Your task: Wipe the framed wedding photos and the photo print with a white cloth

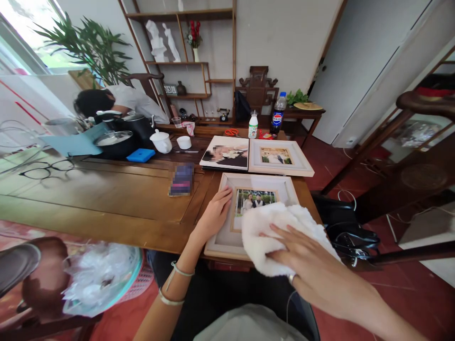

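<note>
A white-framed photo (249, 182) lies flat at the near edge of the wooden table (106, 199). My left hand (215, 213) rests on the frame's left side, fingers stretched out flat. My right hand (302, 255) presses a white fluffy cloth (273, 222) down on the frame's right half, fingers spread on top of the cloth. The cloth hides the lower right part of the picture.
Behind lie a second framed photo (280, 156), a photo print (225, 154) and a phone (181, 179). Farther back stand a cola bottle (277, 113), a white bottle (253, 125), a teapot (161, 141) and pots. Another person (117, 102) bends over at the far left. Glasses (46, 168) lie left.
</note>
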Demonstrator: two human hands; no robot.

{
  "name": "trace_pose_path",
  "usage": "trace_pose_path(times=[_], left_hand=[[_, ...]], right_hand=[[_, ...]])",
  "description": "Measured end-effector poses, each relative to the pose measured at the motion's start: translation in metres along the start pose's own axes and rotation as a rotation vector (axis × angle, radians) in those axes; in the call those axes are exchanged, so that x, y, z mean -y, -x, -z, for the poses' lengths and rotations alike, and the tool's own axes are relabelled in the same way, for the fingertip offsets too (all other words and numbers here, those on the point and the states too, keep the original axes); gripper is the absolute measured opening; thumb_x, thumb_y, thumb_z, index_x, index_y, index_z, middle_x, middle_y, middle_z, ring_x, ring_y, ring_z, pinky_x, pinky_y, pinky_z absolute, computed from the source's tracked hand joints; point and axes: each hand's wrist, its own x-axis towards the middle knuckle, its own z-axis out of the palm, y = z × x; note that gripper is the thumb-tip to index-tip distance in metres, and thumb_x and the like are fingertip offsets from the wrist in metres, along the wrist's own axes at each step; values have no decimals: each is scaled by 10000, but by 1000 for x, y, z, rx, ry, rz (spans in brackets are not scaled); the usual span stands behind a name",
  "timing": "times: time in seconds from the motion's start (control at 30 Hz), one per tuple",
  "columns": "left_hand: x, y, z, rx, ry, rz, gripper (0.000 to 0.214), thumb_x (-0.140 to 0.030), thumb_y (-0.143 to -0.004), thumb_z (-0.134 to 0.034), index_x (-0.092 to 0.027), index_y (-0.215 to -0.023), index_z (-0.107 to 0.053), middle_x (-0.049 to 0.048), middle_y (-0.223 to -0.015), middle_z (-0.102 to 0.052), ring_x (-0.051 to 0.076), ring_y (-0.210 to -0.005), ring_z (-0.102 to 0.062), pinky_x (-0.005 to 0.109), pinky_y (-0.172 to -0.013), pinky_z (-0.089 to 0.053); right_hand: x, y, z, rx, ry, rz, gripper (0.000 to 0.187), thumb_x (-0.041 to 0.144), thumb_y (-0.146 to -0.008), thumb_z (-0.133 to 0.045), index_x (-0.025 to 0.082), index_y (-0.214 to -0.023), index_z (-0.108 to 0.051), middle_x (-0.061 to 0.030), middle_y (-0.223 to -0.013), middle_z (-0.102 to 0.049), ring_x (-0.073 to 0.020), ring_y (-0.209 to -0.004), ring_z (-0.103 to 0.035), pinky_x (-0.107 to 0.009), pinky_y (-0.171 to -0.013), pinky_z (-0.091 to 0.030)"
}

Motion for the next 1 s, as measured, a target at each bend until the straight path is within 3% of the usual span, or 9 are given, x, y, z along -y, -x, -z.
trace_pose_path(times=[0.17,0.3,0.4,0.6,0.77,0.87,1.0], left_hand=[[3,0,-2,-26,20,12,386,-214,-945,-355,-107,-1245,-573,129,-1322,-559,217,-1318,-423,436,-1116,-338],[11,-2,-3,-33,44,-4,383,-199,-935,-357,-86,-1213,-594,142,-1293,-580,216,-1301,-446,417,-1108,-356],[12,-2,0,-4,48,-30,379,-196,-933,-358,-83,-1198,-604,142,-1295,-578,214,-1308,-438,412,-1110,-352],[5,-1,5,28,8,-25,359,-191,-918,-396,-118,-1201,-605,117,-1317,-564,217,-1325,-414,427,-1119,-333],[3,0,6,56,-11,-35,366,-188,-912,-403,-91,-1201,-605,131,-1341,-540,220,-1340,-391,406,-1120,-335],[2,1,6,59,-16,-48,367,-185,-914,-394,-131,-1210,-605,109,-1355,-531,220,-1345,-383,421,-1118,-336],[4,1,6,60,-11,-58,370,-188,-915,-396,-143,-1221,-597,109,-1362,-524,227,-1343,-385,438,-1112,-342]], right_hand=[[12,-38,-25,-123,102,-160,445,84,-768,-497,208,-1171,-641,-118,-1470,-371,-370,-1389,-155,-621,-1095,-146],[47,-73,-49,-150,101,-78,340,177,-870,-480,192,-1164,-650,-157,-1480,-333,-354,-1384,-187,-570,-1104,-176],[54,-76,-57,-189,147,-65,314,179,-893,-442,139,-1097,-676,-185,-1470,-338,-333,-1381,-214,-538,-1109,-198],[17,-20,-53,-258,178,-94,330,107,-754,-515,167,-1020,-701,-131,-1479,-342,-291,-1389,-215,-525,-1125,-184],[-16,28,-30,-256,194,-176,449,22,-638,-434,184,-954,-709,-46,-1478,-366,-236,-1398,-204,-489,-1144,-176],[-36,24,-15,-221,207,-203,521,8,-634,-401,195,-1024,-692,-24,-1468,-384,-227,-1397,-211,-497,-1133,-207],[-73,-19,-8,-307,279,-293,531,47,-696,-412,162,-1165,-634,-101,-1440,-419,-274,-1382,-250,-576,-1100,-202]])
